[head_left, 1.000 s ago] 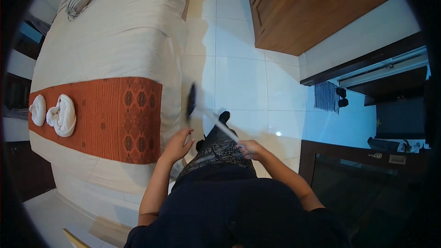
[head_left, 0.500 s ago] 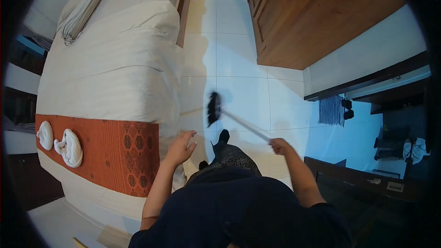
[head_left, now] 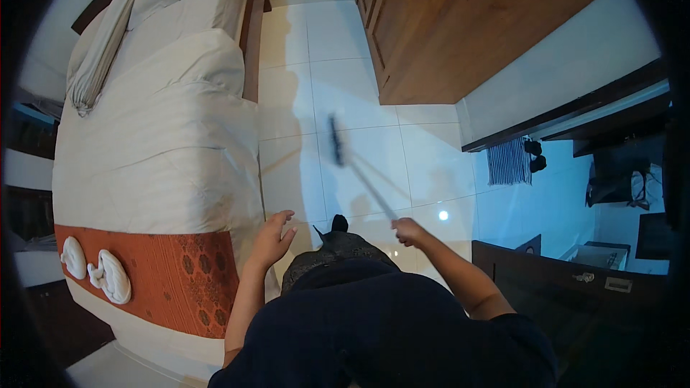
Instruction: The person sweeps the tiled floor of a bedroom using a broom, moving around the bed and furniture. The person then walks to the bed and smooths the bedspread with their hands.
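Our right grip [head_left: 408, 232] is closed around the upper end of the broom [head_left: 371, 190], fingers wrapped on the pale handle. From there the handle slants ahead and to the left, down to the dark head [head_left: 336, 142], which we see blurred over the tiled floor [head_left: 359, 93]; we cannot tell whether its bristles touch the tiles.

Our left grip [head_left: 273, 238] is spread, thumb and fingers apart, well to the left of the right one and close by the near side of the bed [head_left: 144, 158]. We cannot tell whether it touches the sheet. Between the two grips and slightly ahead we see a dark-clad foot [head_left: 339, 223].

Left of the left grip, and a little behind it, an orange runner [head_left: 165, 273] crosses the bed, with two rolled white towels [head_left: 110, 277] at its far side. Farther ahead on that side lies a striped bolster [head_left: 104, 50].

Ahead of the right grip stands a brown wardrobe [head_left: 445, 36]. To its right and ahead lies a striped mat [head_left: 509, 163] with dark shoes [head_left: 533, 156] just beside it; to its right and behind is a dark door [head_left: 546, 302].
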The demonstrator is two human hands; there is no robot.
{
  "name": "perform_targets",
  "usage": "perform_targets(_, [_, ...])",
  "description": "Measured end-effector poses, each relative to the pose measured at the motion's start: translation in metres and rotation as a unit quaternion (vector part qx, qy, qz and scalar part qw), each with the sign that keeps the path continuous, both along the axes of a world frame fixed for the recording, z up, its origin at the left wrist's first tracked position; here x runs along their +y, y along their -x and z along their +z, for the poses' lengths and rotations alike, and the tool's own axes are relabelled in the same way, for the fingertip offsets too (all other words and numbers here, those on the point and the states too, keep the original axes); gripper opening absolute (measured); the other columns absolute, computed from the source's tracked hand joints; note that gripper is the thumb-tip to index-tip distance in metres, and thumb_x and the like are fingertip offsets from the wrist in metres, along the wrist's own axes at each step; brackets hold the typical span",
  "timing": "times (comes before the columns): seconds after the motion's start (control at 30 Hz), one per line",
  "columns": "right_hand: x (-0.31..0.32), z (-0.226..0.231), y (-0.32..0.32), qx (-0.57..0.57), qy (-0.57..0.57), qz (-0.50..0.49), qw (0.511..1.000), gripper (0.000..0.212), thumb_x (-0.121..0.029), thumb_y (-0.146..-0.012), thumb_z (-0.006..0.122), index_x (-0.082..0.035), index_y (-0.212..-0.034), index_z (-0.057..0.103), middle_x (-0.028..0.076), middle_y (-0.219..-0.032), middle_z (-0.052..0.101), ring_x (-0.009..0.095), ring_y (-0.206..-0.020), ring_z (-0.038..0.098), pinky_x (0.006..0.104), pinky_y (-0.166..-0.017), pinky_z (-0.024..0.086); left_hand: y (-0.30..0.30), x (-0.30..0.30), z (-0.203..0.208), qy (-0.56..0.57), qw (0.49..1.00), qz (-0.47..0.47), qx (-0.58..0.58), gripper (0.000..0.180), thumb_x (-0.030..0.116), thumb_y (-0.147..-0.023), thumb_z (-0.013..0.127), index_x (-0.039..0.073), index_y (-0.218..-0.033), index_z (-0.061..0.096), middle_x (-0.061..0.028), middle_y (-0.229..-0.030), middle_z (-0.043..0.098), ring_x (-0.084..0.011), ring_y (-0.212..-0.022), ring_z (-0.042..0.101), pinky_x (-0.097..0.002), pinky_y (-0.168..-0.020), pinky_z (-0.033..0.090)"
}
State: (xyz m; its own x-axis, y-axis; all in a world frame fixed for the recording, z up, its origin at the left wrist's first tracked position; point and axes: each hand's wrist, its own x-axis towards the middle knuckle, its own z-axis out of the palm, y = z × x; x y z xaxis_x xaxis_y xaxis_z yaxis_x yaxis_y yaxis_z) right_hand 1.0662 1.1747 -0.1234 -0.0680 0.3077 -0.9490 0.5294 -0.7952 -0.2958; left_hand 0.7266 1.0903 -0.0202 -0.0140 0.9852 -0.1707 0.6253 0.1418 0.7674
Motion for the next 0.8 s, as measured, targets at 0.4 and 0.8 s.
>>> perform_targets(0.4, [0.030,-0.094,0.110,0.209,0.140,-0.096,0.963,0.027,-0.028,-0.083,0.043,-0.003,-0.076,0.050,-0.005,-0.043,0.031,0.006,-0.032,0.026,0.0223,-0.031,0.019,-0.010,0.053,0.022,-0.002,0.999,-0.033,0.022,0.032,0.012,-0.074,0.053,0.001,-0.104,0.046,-0.0179,-0.096,0.052,-0.0311,-0.089,0.050,-0.0365,-0.076,0.040])
perform_targets(0.8, [0.087,-0.088,-0.097,-0.270,-0.195,-0.010,0.943,0.034,-0.031,-0.078,0.049,-0.001,-0.064,0.054,0.006,-0.047,0.044,0.017,-0.034,0.040,0.0312,-0.033,0.034,0.023,0.087,0.012,-0.023,0.997,-0.068,0.011,0.031,0.013,-0.074,0.054,0.001,-0.102,0.047,-0.0172,-0.094,0.053,-0.0307,-0.088,0.052,-0.0363,-0.075,0.041])
